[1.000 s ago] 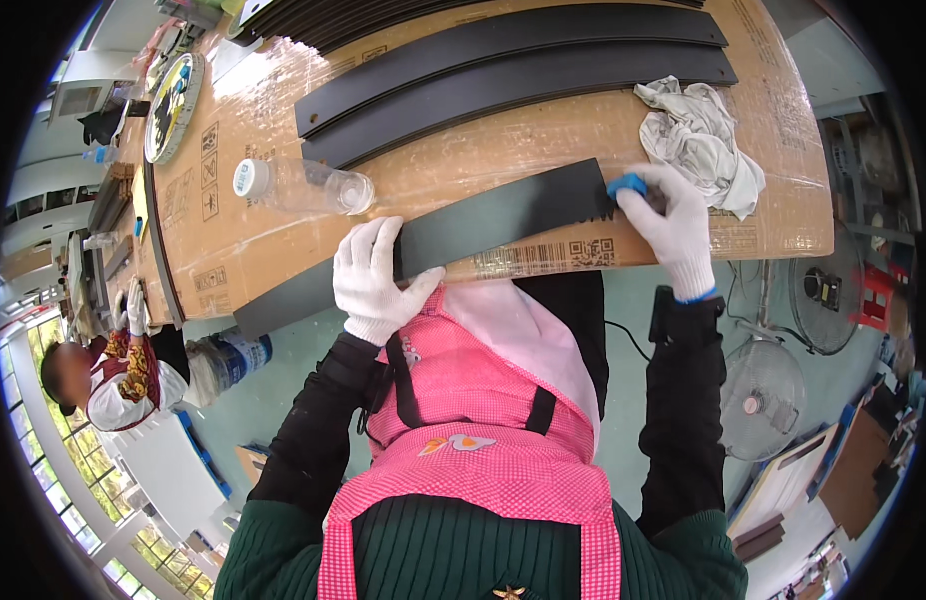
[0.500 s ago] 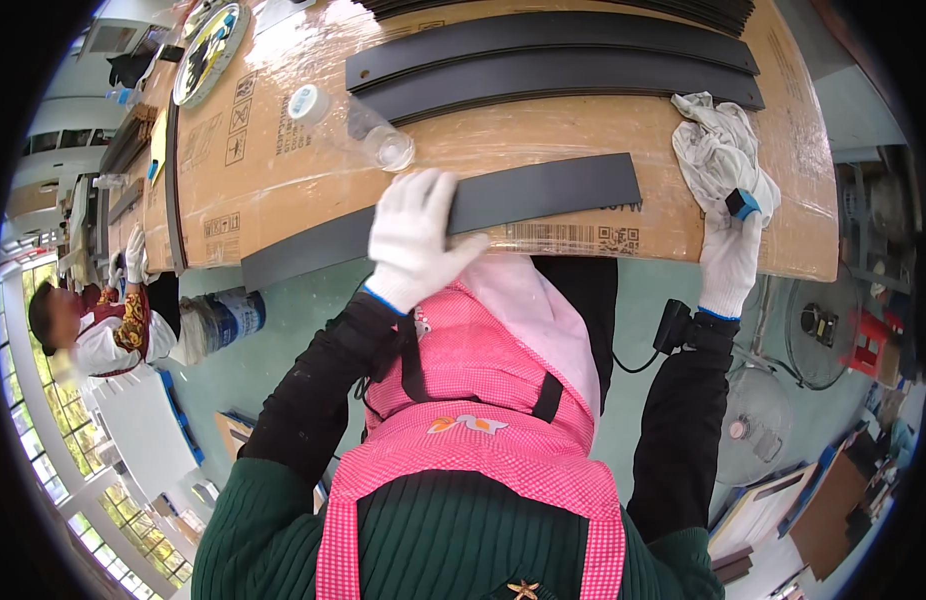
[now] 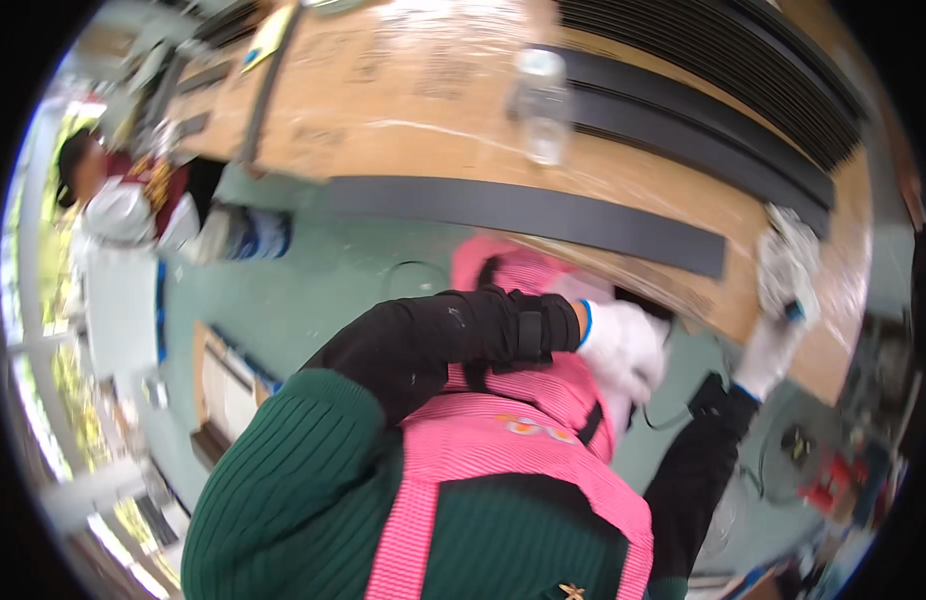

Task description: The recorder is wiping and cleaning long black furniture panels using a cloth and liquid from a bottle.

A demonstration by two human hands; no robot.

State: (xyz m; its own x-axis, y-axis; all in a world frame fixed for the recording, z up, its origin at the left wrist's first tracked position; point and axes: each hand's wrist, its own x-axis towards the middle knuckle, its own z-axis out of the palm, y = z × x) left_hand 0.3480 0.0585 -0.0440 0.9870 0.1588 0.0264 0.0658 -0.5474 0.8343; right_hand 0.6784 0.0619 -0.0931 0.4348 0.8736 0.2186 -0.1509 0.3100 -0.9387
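Dark strip (image 3: 543, 218) beyond left hand (image 3: 625, 348) (apart).

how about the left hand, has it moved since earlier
Yes, the left hand has come off the dark strip, rightward and back past the near edge of the table.

Daylight came from the left, where the windows (image 3: 51, 245) were washed out almost to white. The scene was bright overall, with hard white glare on the plastic wrap at the far side of the desk (image 3: 403, 130). Blur softened everything: the white-gloved left grip (image 3: 623, 350) was badly smeared, and fine detail was lost. Fisheye distortion bowed the dark strip (image 3: 533, 213), and the rim fell to black.
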